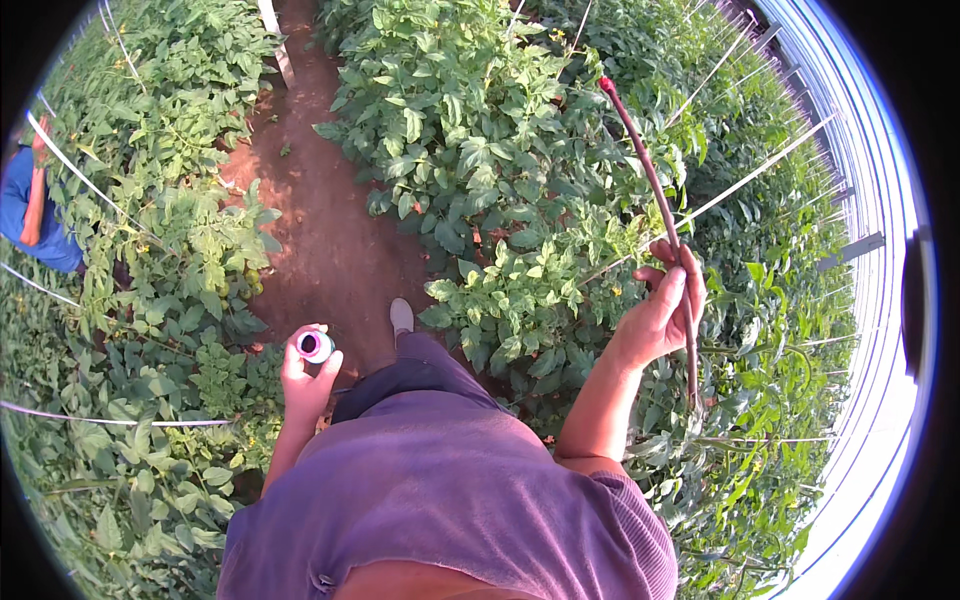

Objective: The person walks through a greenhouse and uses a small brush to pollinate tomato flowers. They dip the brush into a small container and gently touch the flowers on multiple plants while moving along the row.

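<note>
My left hand (304,379) grips a small bottle (322,347) by its sides. The bottle's mouth faces up, its rim is stained pink and the inside looks dark. Between the thumb and fingers of my right hand (667,304) is a long thin stick (651,169), raised over the plants on the right. Its far tip (606,84) is coated in something red, well apart from the bottle. The stick's lower end hangs below my right hand among leaves.
Tomato plants (465,127) line both sides of a bare soil path (322,217). Green tomatoes (253,279) hang at left. White strings (757,169) slant through the foliage. Another person in a blue garment (34,210) stands at far left. A white post (276,41) rises ahead; pale sheeting (877,315) borders the right.
</note>
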`<control>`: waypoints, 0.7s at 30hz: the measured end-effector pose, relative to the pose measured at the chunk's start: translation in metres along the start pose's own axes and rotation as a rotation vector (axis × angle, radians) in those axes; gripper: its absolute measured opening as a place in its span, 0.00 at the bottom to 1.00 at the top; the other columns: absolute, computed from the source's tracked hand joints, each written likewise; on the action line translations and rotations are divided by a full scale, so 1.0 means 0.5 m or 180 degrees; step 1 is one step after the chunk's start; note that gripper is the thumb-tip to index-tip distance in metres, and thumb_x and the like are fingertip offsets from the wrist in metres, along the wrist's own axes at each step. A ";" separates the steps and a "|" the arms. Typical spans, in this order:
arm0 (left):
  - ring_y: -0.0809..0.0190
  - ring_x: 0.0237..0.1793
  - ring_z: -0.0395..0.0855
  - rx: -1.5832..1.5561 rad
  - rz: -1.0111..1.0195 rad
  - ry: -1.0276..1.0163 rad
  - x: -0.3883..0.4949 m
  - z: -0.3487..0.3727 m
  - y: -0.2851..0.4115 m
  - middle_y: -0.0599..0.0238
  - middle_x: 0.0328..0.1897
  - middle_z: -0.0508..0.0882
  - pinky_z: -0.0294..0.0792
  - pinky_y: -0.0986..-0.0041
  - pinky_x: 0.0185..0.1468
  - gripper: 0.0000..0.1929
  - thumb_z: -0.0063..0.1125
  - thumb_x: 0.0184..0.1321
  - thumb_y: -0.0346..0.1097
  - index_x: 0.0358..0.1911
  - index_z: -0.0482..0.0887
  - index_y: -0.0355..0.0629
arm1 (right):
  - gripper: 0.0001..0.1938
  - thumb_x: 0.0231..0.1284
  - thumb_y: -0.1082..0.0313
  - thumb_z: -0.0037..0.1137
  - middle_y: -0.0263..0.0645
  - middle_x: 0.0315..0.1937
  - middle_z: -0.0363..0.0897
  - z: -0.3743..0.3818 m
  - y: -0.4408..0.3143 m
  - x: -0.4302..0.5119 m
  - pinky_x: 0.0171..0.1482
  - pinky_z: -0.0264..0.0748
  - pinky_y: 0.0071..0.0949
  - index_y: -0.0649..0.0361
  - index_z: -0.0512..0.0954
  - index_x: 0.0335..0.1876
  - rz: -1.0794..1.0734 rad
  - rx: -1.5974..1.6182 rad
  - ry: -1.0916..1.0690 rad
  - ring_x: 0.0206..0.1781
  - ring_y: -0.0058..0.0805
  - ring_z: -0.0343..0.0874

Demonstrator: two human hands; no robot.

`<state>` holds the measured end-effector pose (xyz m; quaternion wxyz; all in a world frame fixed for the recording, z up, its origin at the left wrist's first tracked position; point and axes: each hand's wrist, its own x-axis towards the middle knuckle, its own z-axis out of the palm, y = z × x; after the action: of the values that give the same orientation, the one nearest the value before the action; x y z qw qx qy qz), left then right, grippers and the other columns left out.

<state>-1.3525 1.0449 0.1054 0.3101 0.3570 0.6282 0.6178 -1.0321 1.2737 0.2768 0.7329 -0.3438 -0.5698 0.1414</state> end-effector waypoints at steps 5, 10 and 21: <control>0.69 0.53 0.77 -0.0035 0.0168 -0.0064 0.168 -0.003 -0.024 0.64 0.59 0.79 0.69 0.74 0.60 0.27 0.67 0.56 0.23 0.60 0.73 0.39 | 0.12 0.75 0.70 0.46 0.53 0.40 0.84 0.115 0.100 0.066 0.31 0.81 0.22 0.72 0.76 0.52 -0.0135 0.0107 0.0150 0.35 0.33 0.86; 0.69 0.53 0.77 -0.0005 0.0403 -0.0400 0.420 0.016 -0.030 0.64 0.58 0.79 0.69 0.74 0.60 0.28 0.68 0.55 0.22 0.60 0.72 0.39 | 0.12 0.73 0.72 0.49 0.48 0.42 0.85 0.257 0.218 0.104 0.37 0.80 0.19 0.71 0.78 0.53 0.0262 0.0177 -0.0062 0.36 0.24 0.84; 0.66 0.55 0.79 0.0179 0.0365 -0.0888 0.814 0.036 -0.014 0.61 0.58 0.81 0.70 0.73 0.61 0.28 0.69 0.54 0.22 0.60 0.74 0.38 | 0.09 0.70 0.75 0.52 0.43 0.40 0.85 0.474 0.377 0.172 0.39 0.80 0.19 0.70 0.80 0.50 0.0730 -0.0547 -0.0280 0.39 0.22 0.84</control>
<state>-1.5628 1.3934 0.1187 0.3485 0.4832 0.5746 0.5612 -1.1915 1.5430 0.2420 0.6542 -0.4615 -0.5683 0.1899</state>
